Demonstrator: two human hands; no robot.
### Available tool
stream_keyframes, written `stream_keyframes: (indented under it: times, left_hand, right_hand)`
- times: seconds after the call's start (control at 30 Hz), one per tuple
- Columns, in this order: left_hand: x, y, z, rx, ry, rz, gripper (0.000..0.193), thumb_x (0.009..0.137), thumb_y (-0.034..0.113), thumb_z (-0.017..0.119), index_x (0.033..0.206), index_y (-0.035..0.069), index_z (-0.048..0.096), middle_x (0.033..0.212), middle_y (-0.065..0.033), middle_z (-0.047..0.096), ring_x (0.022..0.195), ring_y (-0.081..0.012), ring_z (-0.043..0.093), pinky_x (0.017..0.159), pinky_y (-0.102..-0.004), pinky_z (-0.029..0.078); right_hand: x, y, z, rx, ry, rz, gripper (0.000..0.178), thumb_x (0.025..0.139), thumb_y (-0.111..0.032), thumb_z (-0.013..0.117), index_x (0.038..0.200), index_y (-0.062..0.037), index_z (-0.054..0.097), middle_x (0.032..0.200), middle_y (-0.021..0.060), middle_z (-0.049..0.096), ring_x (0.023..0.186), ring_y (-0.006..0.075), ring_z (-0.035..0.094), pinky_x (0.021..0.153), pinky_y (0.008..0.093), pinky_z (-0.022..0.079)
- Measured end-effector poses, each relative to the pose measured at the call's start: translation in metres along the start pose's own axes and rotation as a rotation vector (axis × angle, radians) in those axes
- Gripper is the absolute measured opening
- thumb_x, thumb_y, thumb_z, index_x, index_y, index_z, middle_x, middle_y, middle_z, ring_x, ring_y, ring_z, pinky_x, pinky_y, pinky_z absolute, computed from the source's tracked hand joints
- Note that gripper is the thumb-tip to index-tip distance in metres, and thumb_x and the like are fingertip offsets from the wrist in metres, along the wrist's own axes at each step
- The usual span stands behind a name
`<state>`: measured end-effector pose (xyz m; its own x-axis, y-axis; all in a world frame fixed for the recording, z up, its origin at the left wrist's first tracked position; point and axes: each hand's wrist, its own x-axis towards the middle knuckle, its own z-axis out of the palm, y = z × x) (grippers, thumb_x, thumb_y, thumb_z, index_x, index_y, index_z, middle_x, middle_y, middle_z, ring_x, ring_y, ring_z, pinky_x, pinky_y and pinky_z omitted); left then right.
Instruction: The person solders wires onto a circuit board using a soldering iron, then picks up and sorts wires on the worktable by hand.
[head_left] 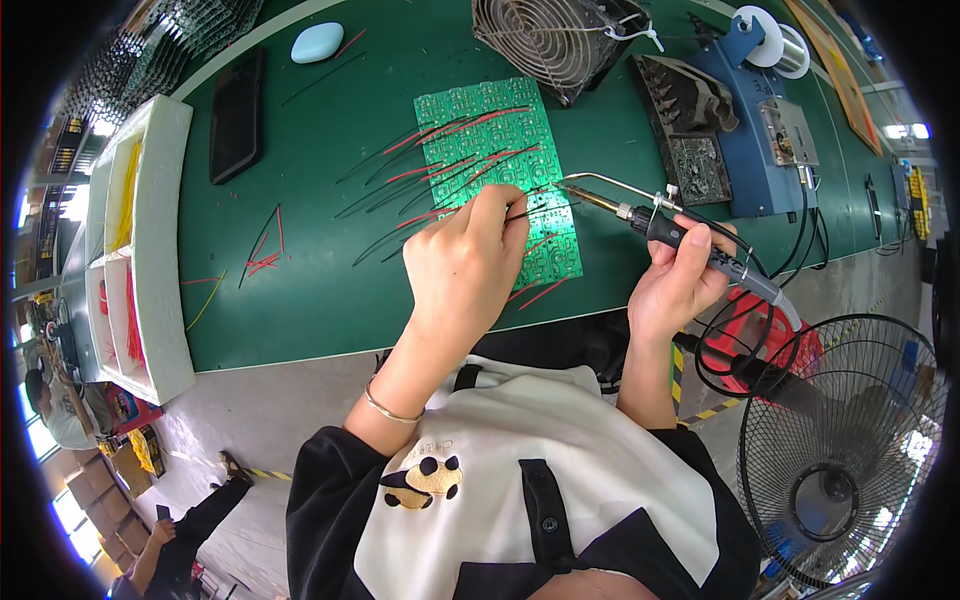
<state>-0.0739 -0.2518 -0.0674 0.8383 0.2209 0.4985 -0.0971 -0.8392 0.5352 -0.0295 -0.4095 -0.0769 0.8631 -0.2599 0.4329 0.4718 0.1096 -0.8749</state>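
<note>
My left hand (468,262) rests on the green circuit panel (497,170), fingers curled and pinching down on a thin black wire (430,205) at the board's near half, while my right hand (677,283) is closed around the black grip of the soldering iron (655,222), its bare metal tip lying just beside my left fingertips over the panel. To do this joint well, I judge the tip should touch lead and pad together, briefly, with the wire held dead still and my fingers kept clear of the hot metal (the gap looks slim). The panel is a flat, glossy rectangle gridded with many small repeated boards, lying in the middle of the matte green worktop (330,290); red and black wires fan off its left edge, limp and thin. Behind it sits a square wire-grilled fan (553,40) and a blue soldering station (745,130) with a solder spool. At the left stands a white tray (165,250) with 3 compartments of yellow and red wires.
</note>
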Motion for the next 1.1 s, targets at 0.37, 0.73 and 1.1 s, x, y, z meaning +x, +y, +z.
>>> stream_keyframes:
  times: [0.37, 0.73, 1.1]
  left_hand:
    - [0.000, 0.003, -0.001, 0.028, -0.019, -0.011, 0.013, 0.070, 0.005, 0.063, 0.074, 0.008, 0.051, 0.059, -0.0009, 0.057, 0.040, -0.0162, 0.050, 0.038, -0.0259, 0.038]
    - [0.005, 0.003, 0.004, -0.006, -0.005, -0.032, 0.011, 0.072, 0.008, 0.064, 0.078, 0.009, 0.055, 0.048, -0.0006, 0.051, 0.039, -0.0151, 0.050, 0.038, -0.0264, 0.037]
    - [-0.008, -0.006, -0.026, 0.053, -0.186, 0.057, 0.024, 0.063, 0.008, 0.059, 0.082, 0.001, 0.046, 0.067, -0.0103, 0.053, 0.050, -0.0245, 0.057, 0.042, -0.0345, 0.044]
  right_hand:
    - [-0.001, 0.000, -0.003, -0.016, 0.003, -0.040, 0.019, 0.089, -0.016, 0.048, 0.082, 0.0011, 0.050, 0.066, 0.0026, 0.046, 0.051, 0.0061, 0.037, 0.046, 0.0205, 0.028]
    - [0.004, -0.001, -0.004, 0.044, 0.139, 0.102, 0.022, 0.089, -0.021, 0.046, 0.082, -0.0018, 0.050, 0.059, -0.0009, 0.040, 0.052, 0.0052, 0.034, 0.046, 0.0206, 0.027]
    - [-0.006, -0.002, -0.022, -1.075, -0.022, -0.162, 0.025, 0.068, 0.003, 0.058, 0.093, -0.0027, 0.055, 0.080, 0.0196, 0.059, 0.069, 0.0353, 0.055, 0.060, 0.0434, 0.041]
